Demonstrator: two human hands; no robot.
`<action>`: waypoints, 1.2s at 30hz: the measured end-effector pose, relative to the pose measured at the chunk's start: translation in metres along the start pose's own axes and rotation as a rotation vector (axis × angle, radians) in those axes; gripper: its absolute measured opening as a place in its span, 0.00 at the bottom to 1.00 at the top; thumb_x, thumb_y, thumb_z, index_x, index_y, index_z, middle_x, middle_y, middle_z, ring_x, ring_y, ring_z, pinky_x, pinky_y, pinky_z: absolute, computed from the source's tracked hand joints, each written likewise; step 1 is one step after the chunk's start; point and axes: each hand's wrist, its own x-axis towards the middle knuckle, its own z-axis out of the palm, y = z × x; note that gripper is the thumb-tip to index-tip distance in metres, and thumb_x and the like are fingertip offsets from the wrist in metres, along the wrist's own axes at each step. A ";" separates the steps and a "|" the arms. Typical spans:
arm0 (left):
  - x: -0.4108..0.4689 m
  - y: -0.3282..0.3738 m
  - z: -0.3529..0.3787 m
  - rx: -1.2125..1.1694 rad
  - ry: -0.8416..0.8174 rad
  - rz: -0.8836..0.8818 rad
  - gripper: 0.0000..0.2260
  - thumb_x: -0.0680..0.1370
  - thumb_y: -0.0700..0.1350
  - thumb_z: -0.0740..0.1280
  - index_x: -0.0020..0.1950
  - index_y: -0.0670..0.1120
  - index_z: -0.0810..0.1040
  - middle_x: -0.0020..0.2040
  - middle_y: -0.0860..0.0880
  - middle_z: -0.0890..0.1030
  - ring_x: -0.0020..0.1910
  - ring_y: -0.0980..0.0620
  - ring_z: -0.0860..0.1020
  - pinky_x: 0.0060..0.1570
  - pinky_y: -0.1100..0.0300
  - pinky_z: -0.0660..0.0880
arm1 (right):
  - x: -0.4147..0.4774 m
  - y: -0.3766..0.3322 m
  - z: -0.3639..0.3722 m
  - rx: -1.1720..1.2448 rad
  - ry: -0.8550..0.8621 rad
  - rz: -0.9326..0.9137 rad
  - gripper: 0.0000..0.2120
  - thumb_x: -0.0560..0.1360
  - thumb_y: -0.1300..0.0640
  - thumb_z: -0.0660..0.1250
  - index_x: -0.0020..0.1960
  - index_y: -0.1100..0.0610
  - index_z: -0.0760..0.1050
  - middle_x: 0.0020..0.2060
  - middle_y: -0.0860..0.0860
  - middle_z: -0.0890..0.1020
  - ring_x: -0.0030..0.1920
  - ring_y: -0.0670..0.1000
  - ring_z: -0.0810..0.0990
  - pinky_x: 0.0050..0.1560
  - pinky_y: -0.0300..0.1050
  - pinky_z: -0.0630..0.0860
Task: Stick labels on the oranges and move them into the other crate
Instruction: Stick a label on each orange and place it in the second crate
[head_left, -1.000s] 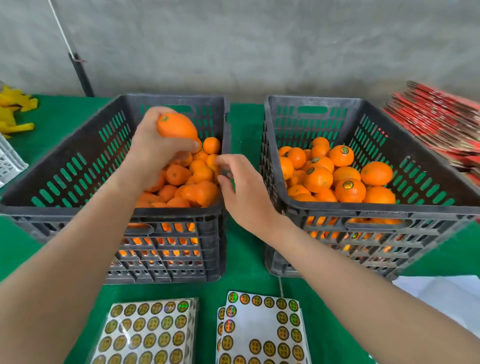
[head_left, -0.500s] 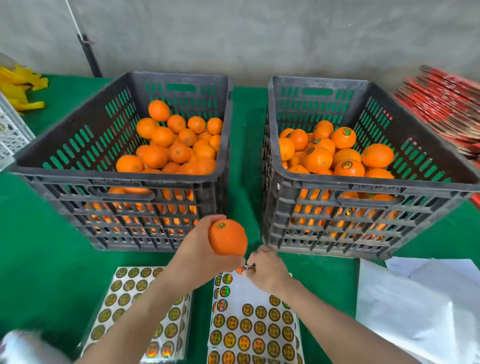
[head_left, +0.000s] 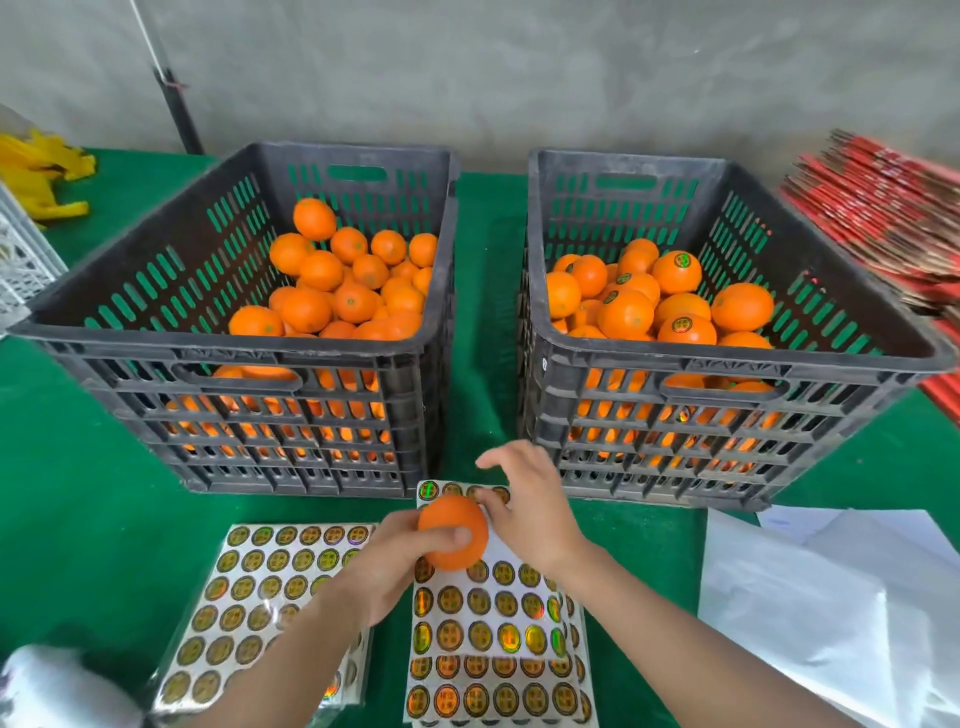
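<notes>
My left hand (head_left: 387, 564) grips an orange (head_left: 451, 530) above the label sheets, in front of the two black crates. My right hand (head_left: 535, 512) is beside that orange, its thumb and a finger touching the fruit's right side and the other fingers spread; whether a label sits under them is hidden. The left crate (head_left: 156, 358) holds unlabelled oranges (head_left: 343, 291). The right crate (head_left: 727, 358) holds oranges with round labels (head_left: 675, 280). One sheet of round gold labels (head_left: 488, 644) lies under my hands, another sheet (head_left: 260, 592) to the left.
Green cloth (head_left: 78, 493) covers the table. White paper (head_left: 831, 597) lies at the front right. Red flat cartons (head_left: 883, 208) are stacked at the far right. A white crate (head_left: 21, 260) and yellow items (head_left: 41, 166) sit at the far left. A grey wall stands behind.
My left hand carried the orange from over the left crate down to the label sheets. My right hand went from the crate's rim to the sheet, then up to the orange's side.
</notes>
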 end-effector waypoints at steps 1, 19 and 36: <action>0.001 0.000 0.001 -0.047 0.022 0.008 0.37 0.52 0.53 0.77 0.58 0.37 0.77 0.49 0.41 0.84 0.47 0.46 0.82 0.47 0.58 0.75 | -0.008 -0.001 -0.001 -0.023 0.066 -0.063 0.06 0.74 0.61 0.68 0.50 0.58 0.78 0.46 0.52 0.77 0.50 0.50 0.72 0.53 0.43 0.69; 0.006 -0.015 0.001 -0.404 0.014 -0.022 0.47 0.40 0.56 0.83 0.56 0.44 0.76 0.43 0.42 0.85 0.39 0.46 0.84 0.34 0.57 0.80 | -0.062 -0.008 0.006 0.135 0.088 -0.069 0.03 0.67 0.63 0.75 0.37 0.60 0.81 0.36 0.52 0.79 0.37 0.50 0.78 0.41 0.41 0.75; 0.015 -0.019 0.006 -0.367 -0.011 -0.093 0.42 0.47 0.53 0.80 0.59 0.45 0.74 0.42 0.42 0.85 0.38 0.46 0.84 0.34 0.56 0.79 | -0.071 0.002 0.004 0.021 0.168 -0.248 0.04 0.68 0.66 0.74 0.37 0.60 0.81 0.35 0.51 0.79 0.35 0.50 0.77 0.37 0.44 0.77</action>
